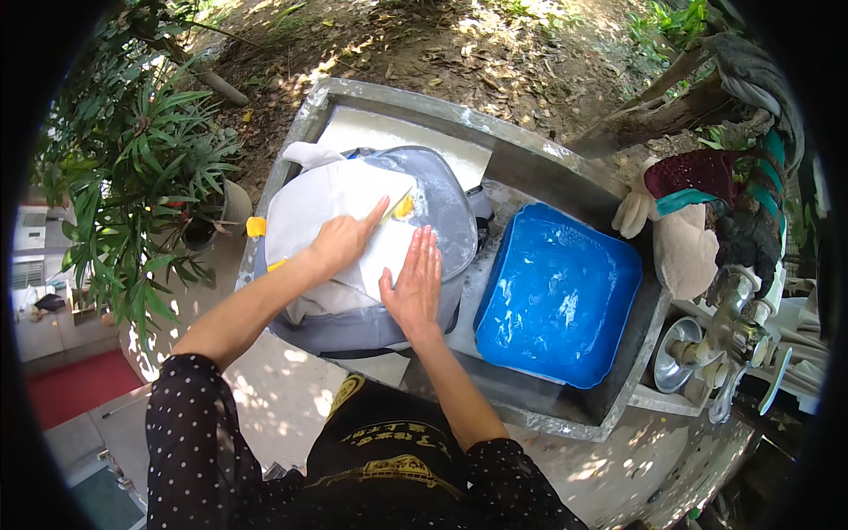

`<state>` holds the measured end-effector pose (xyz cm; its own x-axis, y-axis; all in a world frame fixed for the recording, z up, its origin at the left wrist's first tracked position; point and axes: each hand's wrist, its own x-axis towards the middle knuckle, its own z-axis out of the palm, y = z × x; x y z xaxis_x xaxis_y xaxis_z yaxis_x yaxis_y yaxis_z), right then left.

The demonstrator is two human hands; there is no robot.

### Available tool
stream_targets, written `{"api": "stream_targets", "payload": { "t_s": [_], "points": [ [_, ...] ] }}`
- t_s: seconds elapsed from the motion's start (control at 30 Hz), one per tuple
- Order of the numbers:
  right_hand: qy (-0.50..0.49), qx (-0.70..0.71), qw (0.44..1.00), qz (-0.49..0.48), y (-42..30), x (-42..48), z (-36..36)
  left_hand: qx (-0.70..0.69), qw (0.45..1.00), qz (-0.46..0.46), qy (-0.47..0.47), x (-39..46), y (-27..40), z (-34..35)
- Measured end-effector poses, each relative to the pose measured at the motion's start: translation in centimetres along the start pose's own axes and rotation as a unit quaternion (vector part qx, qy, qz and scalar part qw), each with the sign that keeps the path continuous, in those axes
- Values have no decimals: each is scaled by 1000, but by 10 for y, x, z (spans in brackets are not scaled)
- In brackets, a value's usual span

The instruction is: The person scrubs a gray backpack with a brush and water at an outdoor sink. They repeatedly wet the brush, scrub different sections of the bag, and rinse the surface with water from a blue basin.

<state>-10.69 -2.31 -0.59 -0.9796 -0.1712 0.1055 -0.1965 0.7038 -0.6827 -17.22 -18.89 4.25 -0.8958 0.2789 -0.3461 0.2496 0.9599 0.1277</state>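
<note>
A wet light-grey and blue-grey fabric bag (440, 192), seemingly a backpack, lies in the left part of a concrete wash trough (560, 149). My left hand (344, 242) rests on its pale fabric panel (315, 199), index finger stretched along a fold. Lower right of it, my right hand (416, 285) lies flat with fingers together on a bright white part of the bag. A yellow thing (403, 207), partly hidden by the fold, shows just above my hands. Whitish suds cover the grey panel around it. I cannot tell whether my left hand grips the fabric.
A blue plastic basin (563, 298) with watery suds stands in the trough's right part. At the right are a metal tap (735, 291), a metal bowl (677, 354) and cloths (686, 245) hung on a branch. Potted plants (149, 146) stand at the left.
</note>
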Motion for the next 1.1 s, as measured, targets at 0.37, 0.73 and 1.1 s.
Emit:
{"api": "stream_targets", "payload": {
  "t_s": [0.37,0.73,1.1],
  "points": [
    [3,-3,1000,11,0,0,-2,39,997,65,-18,8,5,-17],
    [20,9,1000,19,3,1,1,71,989,112,-72,-28,-18,-16],
    [30,2,999,36,4,1,-2,34,992,85,-85,-38,-14,-13]
  ]
}}
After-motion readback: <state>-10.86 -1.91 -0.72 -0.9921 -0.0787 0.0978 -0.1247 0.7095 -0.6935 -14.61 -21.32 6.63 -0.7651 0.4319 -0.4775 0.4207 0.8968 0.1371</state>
